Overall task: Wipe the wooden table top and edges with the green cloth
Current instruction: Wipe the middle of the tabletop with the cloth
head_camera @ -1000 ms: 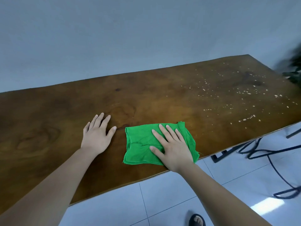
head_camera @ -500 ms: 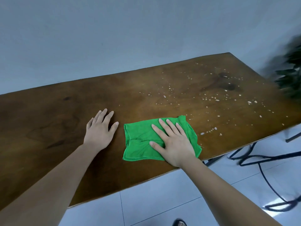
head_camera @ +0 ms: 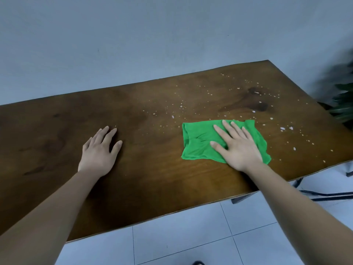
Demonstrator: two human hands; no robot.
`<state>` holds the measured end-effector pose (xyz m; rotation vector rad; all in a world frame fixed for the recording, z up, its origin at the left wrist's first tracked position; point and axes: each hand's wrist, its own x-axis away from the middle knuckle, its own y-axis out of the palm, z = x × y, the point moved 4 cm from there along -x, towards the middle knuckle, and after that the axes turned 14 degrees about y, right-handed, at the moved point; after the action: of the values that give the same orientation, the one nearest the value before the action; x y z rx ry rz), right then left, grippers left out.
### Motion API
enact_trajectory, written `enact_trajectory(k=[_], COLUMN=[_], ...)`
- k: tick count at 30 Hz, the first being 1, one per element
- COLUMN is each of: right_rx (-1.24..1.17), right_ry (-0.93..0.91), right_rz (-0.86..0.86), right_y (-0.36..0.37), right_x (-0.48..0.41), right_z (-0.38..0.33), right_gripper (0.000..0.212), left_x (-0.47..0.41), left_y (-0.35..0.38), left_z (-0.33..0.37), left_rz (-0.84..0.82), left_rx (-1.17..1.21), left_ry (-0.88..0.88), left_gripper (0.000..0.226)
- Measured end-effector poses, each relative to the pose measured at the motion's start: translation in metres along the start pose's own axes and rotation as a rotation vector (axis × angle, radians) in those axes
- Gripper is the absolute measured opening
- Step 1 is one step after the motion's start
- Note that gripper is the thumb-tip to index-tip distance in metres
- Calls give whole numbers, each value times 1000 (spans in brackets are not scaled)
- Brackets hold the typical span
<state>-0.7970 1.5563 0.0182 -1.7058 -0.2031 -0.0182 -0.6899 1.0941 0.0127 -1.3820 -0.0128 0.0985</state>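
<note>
A green cloth (head_camera: 198, 142) lies flat on the dark wooden table (head_camera: 152, 178), right of centre. My right hand (head_camera: 236, 148) presses on the cloth's right half with straight, spread fingers. My left hand (head_camera: 99, 152) rests flat on the bare wood to the left, well apart from the cloth. White specks and droplets (head_camera: 282, 128) are scattered over the table's right part, beyond and to the right of the cloth.
A grey wall runs behind the table. Dark green plant leaves (head_camera: 343, 104) stand past the right end. Below the front edge are white floor tiles (head_camera: 181, 241), black cables (head_camera: 328, 196) and a metal table leg.
My right hand has slid the cloth to the right, into the speckled area and away from my left hand. The left hand stays flat on the wood.
</note>
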Motion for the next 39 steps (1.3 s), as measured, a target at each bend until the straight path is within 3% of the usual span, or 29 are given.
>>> enact_trajectory(k=[5,8,11,14,19,25,29,35,39], right_rx=[-2,-37,-55,-74,-59,10,46,65,31], right_ry=[153,338,510,532,322,4,-251,-586,-578], right_rz=[19,24,20,-4,-25,-81,-103,-132,-135], right_y=[-20,-25,-22,-18,-8,19,39,44,28], right_x=[-39,-66,-85,-93,-94,-60,-13,14,-21], right_z=[58,81,80,56,-37,-188,-265,-248,-199], right_gripper=[88,89,87,73,65,84,74,65,64], left_x=[1,1,0,-1,-2,-2,0,0,-2], left_y=[-1,-1,-1,-1,1,1,0,-2,-3], left_z=[0,1,1,-1,-3,-1,-2,-1,0], left_rz=[14,13,11,6,8,9,24,19,6], left_rx=[3,2,2,4,2,4,10,36,33], left_ry=[6,8,8,9,16,16,18,15,0], left_gripper=[74,74,74,75,76,75,70,62,65])
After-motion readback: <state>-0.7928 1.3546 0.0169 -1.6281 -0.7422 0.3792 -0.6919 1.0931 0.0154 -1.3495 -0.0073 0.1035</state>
